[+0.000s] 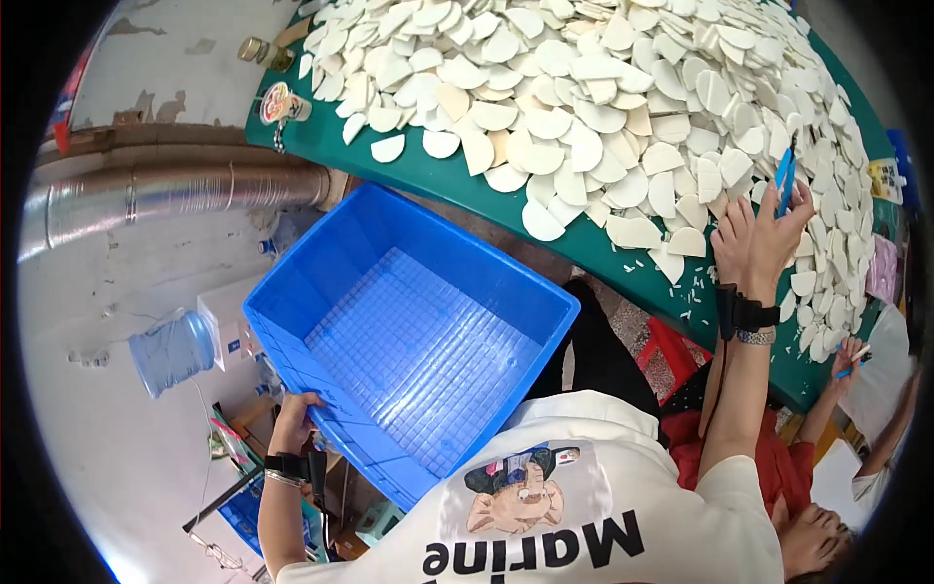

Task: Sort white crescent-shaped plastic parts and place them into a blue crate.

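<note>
From afar, I'm watching the left hand (295, 420) gripping the central tub (423, 341) by its eight-o'clock rim, seemingly steadying it; at two o'clock, the right hand (764, 234) is pinching a blue tool (783, 177) above white pieces (586, 148).

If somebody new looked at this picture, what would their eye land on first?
Most likely the huge heap of pale, mostly half-round pieces spread over the green table across the top. Next would be the big blue bin left of center, with the left hand at its rim. Then perhaps the slim blue tool in the right hand, beside the heap.
</note>
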The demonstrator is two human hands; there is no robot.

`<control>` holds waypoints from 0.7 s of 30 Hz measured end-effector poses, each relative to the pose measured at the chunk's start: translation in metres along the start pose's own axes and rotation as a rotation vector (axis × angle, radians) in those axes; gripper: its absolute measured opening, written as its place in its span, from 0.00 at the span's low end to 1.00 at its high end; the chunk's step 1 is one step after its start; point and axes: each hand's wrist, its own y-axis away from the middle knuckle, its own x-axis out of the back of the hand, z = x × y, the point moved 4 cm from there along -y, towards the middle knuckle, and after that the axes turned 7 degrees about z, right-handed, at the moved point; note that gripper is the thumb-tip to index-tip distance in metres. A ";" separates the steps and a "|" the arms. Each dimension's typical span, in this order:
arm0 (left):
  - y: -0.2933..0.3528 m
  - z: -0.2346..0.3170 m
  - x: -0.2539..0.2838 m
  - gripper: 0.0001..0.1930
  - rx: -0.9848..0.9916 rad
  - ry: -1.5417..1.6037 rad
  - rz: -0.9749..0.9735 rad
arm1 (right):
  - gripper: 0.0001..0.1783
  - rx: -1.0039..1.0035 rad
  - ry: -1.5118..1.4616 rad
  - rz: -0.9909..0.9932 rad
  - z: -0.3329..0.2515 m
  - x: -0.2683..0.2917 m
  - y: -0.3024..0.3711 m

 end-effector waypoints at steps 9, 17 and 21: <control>-0.054 -0.014 -0.083 0.10 -0.099 -0.113 -0.082 | 0.29 -0.026 -0.171 -0.092 -0.010 0.034 0.079; -0.122 -0.029 -0.157 0.08 -0.090 0.018 -0.223 | 0.32 0.034 0.102 -0.288 0.014 0.079 0.201; -0.128 -0.027 -0.192 0.08 -0.104 -0.019 -0.292 | 0.30 0.045 0.265 -0.151 0.047 0.083 0.204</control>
